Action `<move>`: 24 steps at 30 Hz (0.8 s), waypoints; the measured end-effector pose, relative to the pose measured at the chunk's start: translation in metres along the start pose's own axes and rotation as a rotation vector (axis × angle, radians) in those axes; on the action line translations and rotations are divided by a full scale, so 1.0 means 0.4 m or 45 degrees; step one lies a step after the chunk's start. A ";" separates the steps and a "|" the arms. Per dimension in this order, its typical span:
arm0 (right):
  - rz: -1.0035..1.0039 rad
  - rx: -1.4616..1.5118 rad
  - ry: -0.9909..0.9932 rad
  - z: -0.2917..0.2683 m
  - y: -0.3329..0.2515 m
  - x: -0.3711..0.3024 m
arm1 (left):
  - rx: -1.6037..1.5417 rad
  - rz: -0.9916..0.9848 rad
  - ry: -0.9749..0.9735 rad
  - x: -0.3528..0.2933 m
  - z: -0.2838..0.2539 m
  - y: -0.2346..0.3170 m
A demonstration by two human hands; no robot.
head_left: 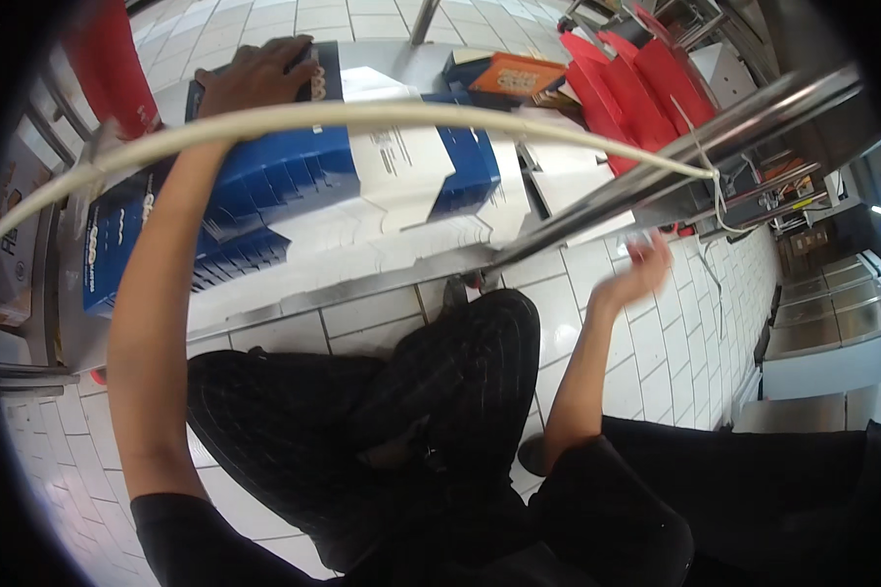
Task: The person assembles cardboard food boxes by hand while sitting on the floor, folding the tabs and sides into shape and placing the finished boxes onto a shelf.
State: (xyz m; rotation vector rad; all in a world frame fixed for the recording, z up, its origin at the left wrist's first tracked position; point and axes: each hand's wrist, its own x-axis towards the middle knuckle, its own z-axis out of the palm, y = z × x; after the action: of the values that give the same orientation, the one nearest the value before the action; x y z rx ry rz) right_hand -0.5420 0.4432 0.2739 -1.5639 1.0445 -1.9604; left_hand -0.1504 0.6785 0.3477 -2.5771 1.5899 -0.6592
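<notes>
My left hand (255,80) lies with spread fingers on the far end of a row of blue and white cardboard cartons (294,161). The cartons stand packed close together, many thin edges showing, on a low metal shelf (333,303). My right hand (641,272) is raised over the tiled floor, to the right of the shelf's metal post; motion smears its fingers, and nothing held can be made out. A thick cream cable (392,115) arcs across the view in front of the cartons and my left wrist.
Red folded cardboard (626,93) and an orange and dark box (509,76) sit at the shelf's right end. A shiny metal post (578,210) slants beside them. Another red piece (113,73) hangs at upper left. Steel-fronted cabinets (817,313) stand far right.
</notes>
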 end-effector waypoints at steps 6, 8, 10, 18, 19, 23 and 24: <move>-0.549 -0.486 -1.504 0.111 0.539 0.154 | -0.025 -0.160 -0.063 0.028 -0.010 0.011; -0.475 -0.669 -1.558 0.171 0.548 0.147 | -0.285 -0.263 -0.034 0.038 0.066 -0.042; -0.380 -0.958 -1.540 0.171 0.535 0.193 | -0.563 -0.197 -0.038 0.039 0.053 -0.029; -0.132 -1.150 -1.337 0.139 0.517 0.234 | -0.444 -0.195 -0.039 0.020 0.104 -0.111; -0.152 -1.165 -1.296 0.139 0.512 0.219 | -0.445 -0.185 -0.043 0.025 0.112 -0.108; -0.213 -1.209 -1.420 0.179 0.426 0.156 | -0.404 -0.207 -0.050 0.003 0.125 -0.142; -0.114 -1.202 -1.417 0.184 0.423 0.163 | -0.401 -0.205 -0.047 0.002 0.123 -0.148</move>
State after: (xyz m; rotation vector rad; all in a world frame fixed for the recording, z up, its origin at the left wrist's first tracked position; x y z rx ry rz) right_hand -0.5112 0.2683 0.1915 -2.6484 1.3599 -0.2567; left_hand -0.0818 0.6969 0.3183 -2.9454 1.6015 -0.3927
